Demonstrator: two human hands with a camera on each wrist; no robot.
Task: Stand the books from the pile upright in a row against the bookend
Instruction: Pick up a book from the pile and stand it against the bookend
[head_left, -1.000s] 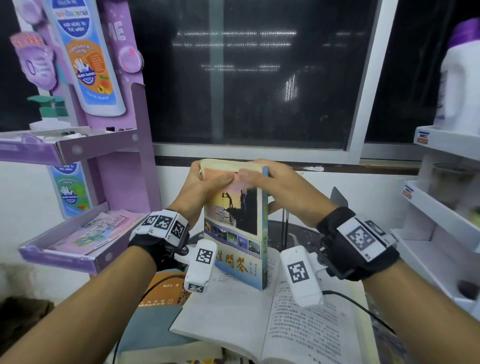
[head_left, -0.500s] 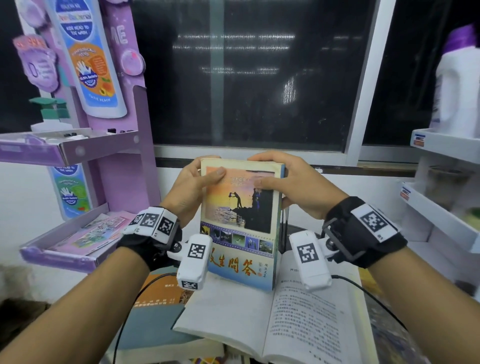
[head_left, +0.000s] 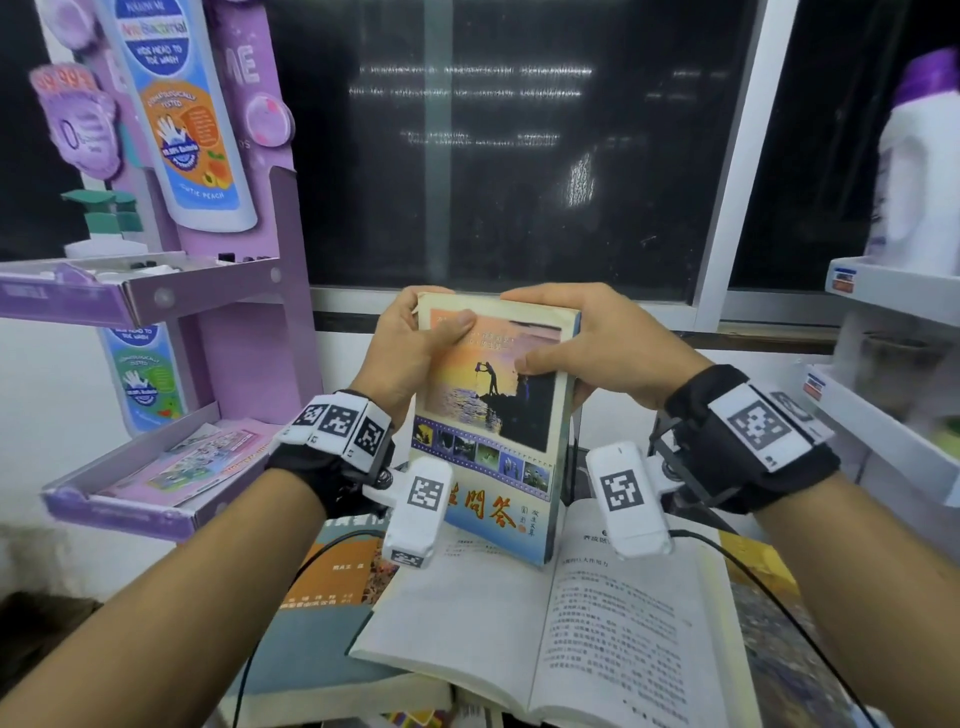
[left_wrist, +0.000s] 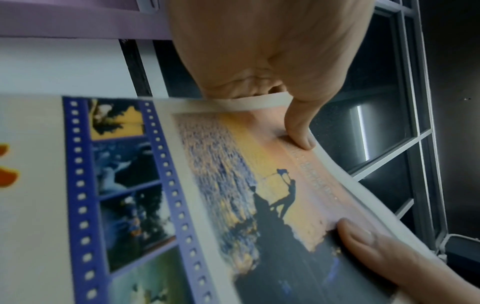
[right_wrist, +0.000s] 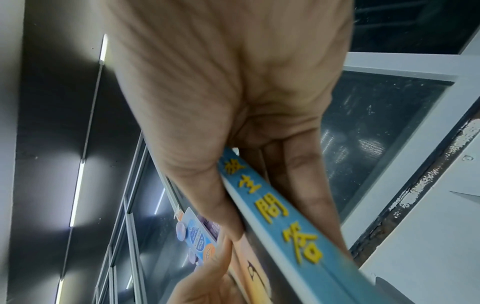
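- Dark window behind, an open book on the pile below.
- The paperback stands tilted above that open book, bookend unclear behind it.
- Left hand and right hand both clamp its top corners, thumbs on the cover.
- Best now: square it vertical, spine outward, then lower.

Purple display stand at left, lotion-bottle graphic on upper panel, leaflets in lower tray. Dark window behind. White shelf unit at right, white purple-capped bottle on top shelf.
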